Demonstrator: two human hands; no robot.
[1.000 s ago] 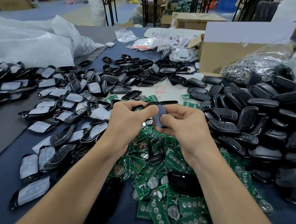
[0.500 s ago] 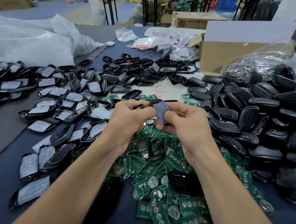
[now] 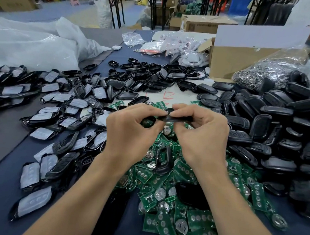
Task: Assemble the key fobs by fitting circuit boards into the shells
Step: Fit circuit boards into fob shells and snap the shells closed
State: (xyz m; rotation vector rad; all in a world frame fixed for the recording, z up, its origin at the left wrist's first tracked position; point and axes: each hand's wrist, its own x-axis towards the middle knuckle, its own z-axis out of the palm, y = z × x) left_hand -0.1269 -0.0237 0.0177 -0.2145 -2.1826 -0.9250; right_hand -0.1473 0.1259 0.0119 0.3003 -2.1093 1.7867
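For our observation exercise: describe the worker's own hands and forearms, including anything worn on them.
Both forearms are bare to the bottom edge of the picture, with no sleeves in view. The left hand and right hand wear no gloves, rings, watch or wristband. Fingers are uncovered.

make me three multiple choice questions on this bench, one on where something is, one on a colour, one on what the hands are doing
1. Where does the pile of circuit boards lie?
A. under and in front of the hands
B. inside the cardboard box
C. on the white plastic bag

2. What colour are the circuit boards?
A. blue
B. green
C. red

3. What are the hands doing?
A. both rest flat on the table
B. only one holds something
C. both pinch one black shell between them

Answers:
1 A, the boards spread below the wrists, clear of the cardboard box.
2 B, every board shows a green face.
3 C, the left hand and right hand meet on the black shell above the pile.
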